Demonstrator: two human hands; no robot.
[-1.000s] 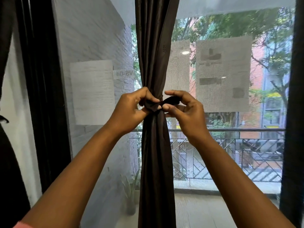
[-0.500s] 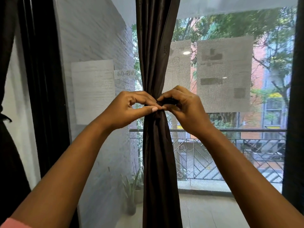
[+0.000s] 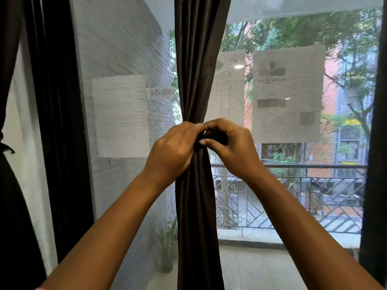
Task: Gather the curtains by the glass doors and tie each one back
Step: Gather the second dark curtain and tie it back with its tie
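Note:
A dark brown curtain [image 3: 196, 206] hangs gathered into a narrow bundle in front of the glass door [image 3: 293, 185]. At its waist a dark tie-back band [image 3: 215, 137] wraps the bundle. My left hand [image 3: 173, 151] grips the band and curtain from the left. From the right, my right hand [image 3: 232, 147] pinches the band's other end. The fingertips of both hands meet over the knot, which they mostly hide. Another dark curtain [image 3: 12, 206] at the far left edge is cinched with a tie [image 3: 6, 146].
A black door frame [image 3: 60, 122] stands left of the glass. Paper notices [image 3: 121, 116] are stuck on the glass, a larger one [image 3: 289, 95] to the right. A third dark curtain [image 3: 377, 164] hangs at the right edge. Outside are a balcony railing [image 3: 293, 195] and a potted plant [image 3: 167, 248].
My hands have come together over the band: the right hand's open fingers closed in, and both hands now press at the knot, slightly lower than before.

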